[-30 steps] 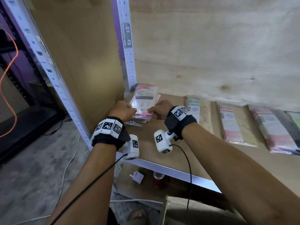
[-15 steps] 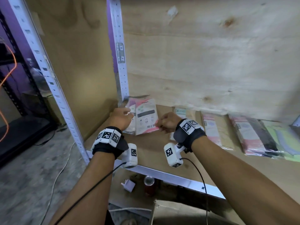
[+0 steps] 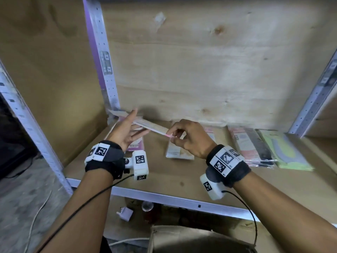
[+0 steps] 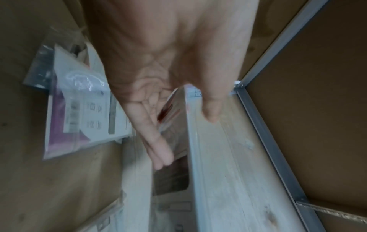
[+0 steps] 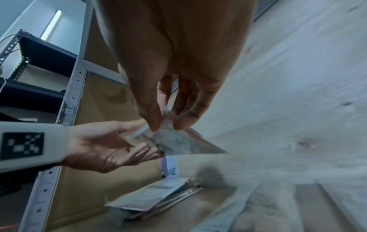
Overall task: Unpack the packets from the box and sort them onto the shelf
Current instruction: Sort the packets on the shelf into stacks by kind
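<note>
Above the shelf [image 3: 182, 179], right hand [image 3: 189, 138] pinches a packet [image 3: 145, 125].

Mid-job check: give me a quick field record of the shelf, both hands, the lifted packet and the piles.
right hand: thumb and fingers pinch the near edge of the lifted packet
left hand: palm up, fingers straight, touching the packet
lifted packet: raised above the shelf, tilted
pink pile: lies in the shelf's left corner, under the hands
other piles: lie in a row to the right along the back
box: below the shelf, contents not visible
</note>
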`<move>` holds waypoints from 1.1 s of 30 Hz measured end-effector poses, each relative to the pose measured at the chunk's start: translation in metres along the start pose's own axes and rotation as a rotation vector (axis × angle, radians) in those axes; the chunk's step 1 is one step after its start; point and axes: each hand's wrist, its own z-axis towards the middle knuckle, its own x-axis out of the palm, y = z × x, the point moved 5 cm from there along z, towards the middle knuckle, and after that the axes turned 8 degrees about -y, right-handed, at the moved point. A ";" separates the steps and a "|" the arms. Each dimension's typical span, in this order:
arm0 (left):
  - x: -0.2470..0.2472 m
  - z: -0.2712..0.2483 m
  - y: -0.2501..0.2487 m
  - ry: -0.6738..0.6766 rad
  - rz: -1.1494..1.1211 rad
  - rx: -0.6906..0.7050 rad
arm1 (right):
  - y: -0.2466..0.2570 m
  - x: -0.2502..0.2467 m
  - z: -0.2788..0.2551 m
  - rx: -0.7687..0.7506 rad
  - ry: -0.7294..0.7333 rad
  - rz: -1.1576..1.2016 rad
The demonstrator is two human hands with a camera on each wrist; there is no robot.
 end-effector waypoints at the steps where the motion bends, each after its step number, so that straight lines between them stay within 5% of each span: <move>1: 0.003 0.001 0.003 -0.028 0.020 0.005 | -0.004 -0.002 -0.004 -0.007 0.000 -0.010; 4: 0.009 0.003 0.015 -0.073 0.047 -0.014 | -0.025 -0.011 -0.014 0.043 0.011 -0.018; 9: 0.041 -0.002 0.030 0.087 0.019 -0.043 | -0.085 -0.044 -0.026 0.405 -0.323 0.189; 14: 0.092 -0.006 0.087 0.243 0.119 -0.130 | -0.150 -0.035 -0.076 0.818 -0.102 0.812; 24: 0.056 0.023 0.042 0.039 0.260 0.132 | -0.161 -0.051 -0.058 0.630 -0.126 0.806; 28: 0.066 0.023 0.045 0.038 0.421 0.173 | -0.172 -0.067 -0.062 0.686 -0.300 0.784; 33: 0.081 0.017 0.053 -0.173 0.631 0.260 | -0.165 -0.066 -0.066 0.666 -0.398 0.853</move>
